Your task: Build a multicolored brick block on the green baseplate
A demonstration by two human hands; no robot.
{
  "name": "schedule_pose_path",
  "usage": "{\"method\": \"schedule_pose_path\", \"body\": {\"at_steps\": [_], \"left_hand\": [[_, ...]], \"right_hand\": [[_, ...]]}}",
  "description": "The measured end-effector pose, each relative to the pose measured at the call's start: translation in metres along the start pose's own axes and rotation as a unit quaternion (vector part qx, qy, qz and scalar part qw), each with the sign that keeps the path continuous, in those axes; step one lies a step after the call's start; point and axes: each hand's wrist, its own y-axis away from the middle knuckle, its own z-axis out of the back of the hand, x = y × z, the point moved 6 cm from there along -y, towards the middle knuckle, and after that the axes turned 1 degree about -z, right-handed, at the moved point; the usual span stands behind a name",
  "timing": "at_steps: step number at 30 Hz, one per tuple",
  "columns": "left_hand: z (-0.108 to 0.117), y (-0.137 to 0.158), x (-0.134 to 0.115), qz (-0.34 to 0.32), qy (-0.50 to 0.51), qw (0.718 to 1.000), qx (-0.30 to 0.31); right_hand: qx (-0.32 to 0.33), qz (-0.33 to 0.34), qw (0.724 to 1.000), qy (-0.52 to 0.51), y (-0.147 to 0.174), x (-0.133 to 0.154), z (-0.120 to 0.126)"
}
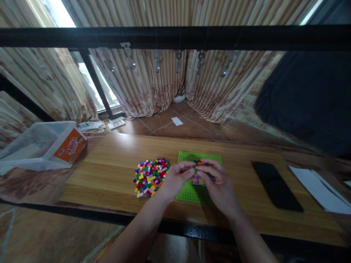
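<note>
A green studded baseplate (189, 193) lies on the wooden board, with a patch of coloured building bricks (197, 181) on its middle, partly covered by my fingers. Above that patch my left hand (177, 179) and my right hand (218, 182) meet at the fingertips. Between them shows a small green brick (195, 170), pinched from both sides. Its exact shape is mostly hidden. Left of my left hand spreads a heap of loose bricks (150, 177) in many colours.
A clear plastic bin (35, 146) with an orange label stands at the left. On the right lie a black flat slab (276, 186) and white paper sheets (320, 188). A black bar (175, 37) crosses above the wooden board (101, 171), before curtains (153, 84).
</note>
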Motion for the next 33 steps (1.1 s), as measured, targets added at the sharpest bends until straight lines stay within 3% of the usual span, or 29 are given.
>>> {"method": "schedule_pose_path", "body": {"at_steps": [6, 10, 14, 18, 33], "left_hand": [[-0.003, 0.0, 0.001, -0.002, -0.044, 0.999, -0.001], [0.007, -0.003, -0.002, -0.01, -0.1, 0.993, -0.067], [0.017, -0.006, 0.0, -0.005, -0.133, 0.985, -0.107], [0.016, -0.008, 0.007, 0.003, -0.166, 0.982, -0.085], [0.015, -0.01, 0.014, 0.005, -0.183, 0.982, -0.046]], "right_hand": [[-0.014, -0.022, 1.0, -0.013, -0.003, -0.005, 0.01], [-0.055, -0.061, 0.996, 0.026, -0.006, -0.026, 0.031], [-0.023, -0.083, 0.995, 0.054, -0.005, -0.042, 0.035], [0.004, -0.086, 0.995, 0.057, -0.004, -0.043, 0.028], [-0.023, -0.152, 0.988, 0.004, -0.009, -0.059, 0.017]]}}
